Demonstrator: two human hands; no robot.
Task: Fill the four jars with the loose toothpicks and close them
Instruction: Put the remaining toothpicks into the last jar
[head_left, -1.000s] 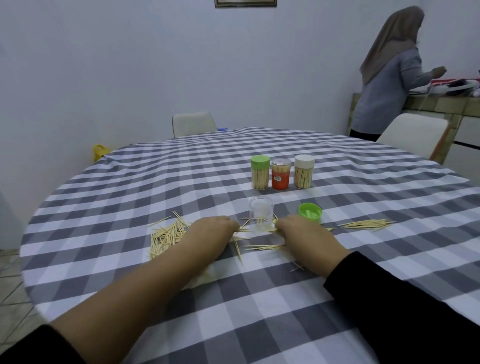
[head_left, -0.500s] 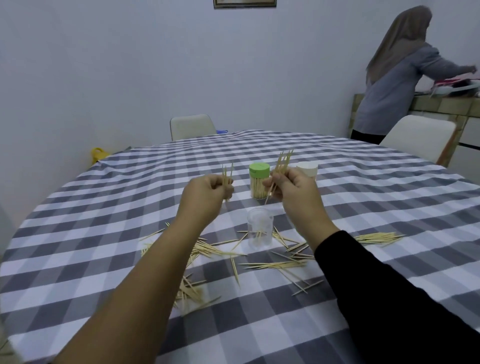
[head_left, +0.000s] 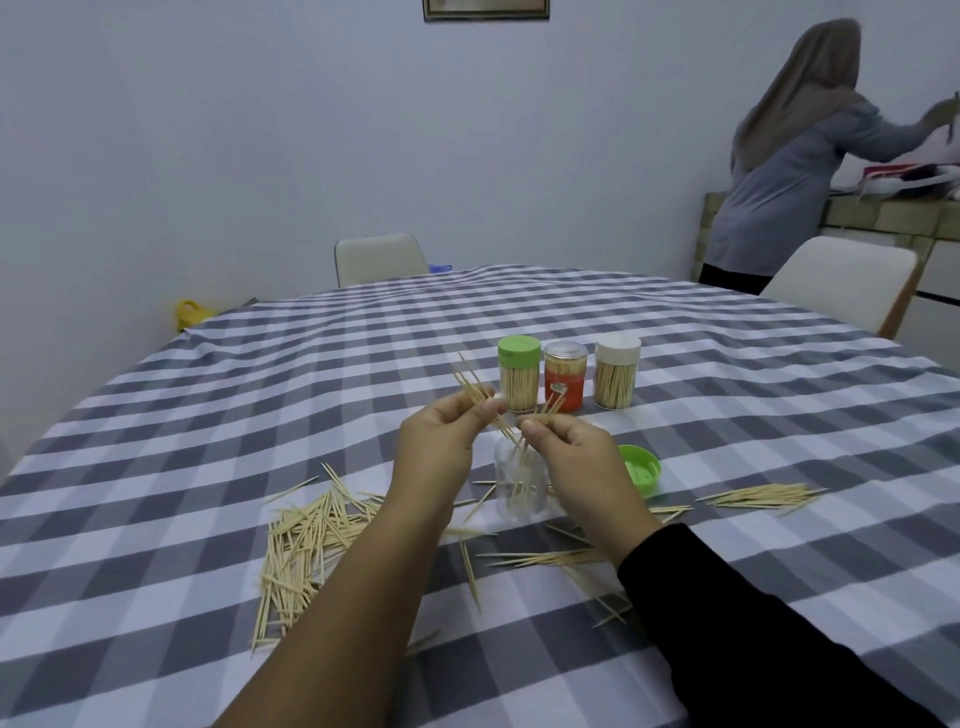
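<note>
1. Left hand (head_left: 449, 441): raised above table, fingers curled, pinching small bunch of toothpicks (head_left: 475, 392); tips fan up-left, lower ends angle down toward mouth of open jar.
2. Right hand (head_left: 576, 457): raised just beside left, thumb + fingers pinching second bunch of picks (head_left: 548, 408); black sleeve on forearm.
3. Open clear jar (head_left: 519, 486): upright on cloth, directly below/between both hands, a few picks already inside, no lid on.
4. Loose green lid (head_left: 641, 467): lying on cloth just right of open jar, partly behind right hand.
5. Closed jars in a row beyond hands, all w/ picks inside: green-lid jar (head_left: 518, 379), orange jar (head_left: 565, 376) w/ clear lid, white-lid jar (head_left: 616, 371). Standing near each other, upright.
6. Loose picks: big heap (head_left: 306, 540) left of left forearm; scattered few (head_left: 540, 558) under/between wrists; small neat bundle (head_left: 761, 493) far right, well apart from jar.
7. Table (head_left: 208, 415): round, grey/white check cloth.
8. Bkgd: two pale chairs at far edge; another person (head_left: 779, 171) standing at counter top right, back turned.
</note>
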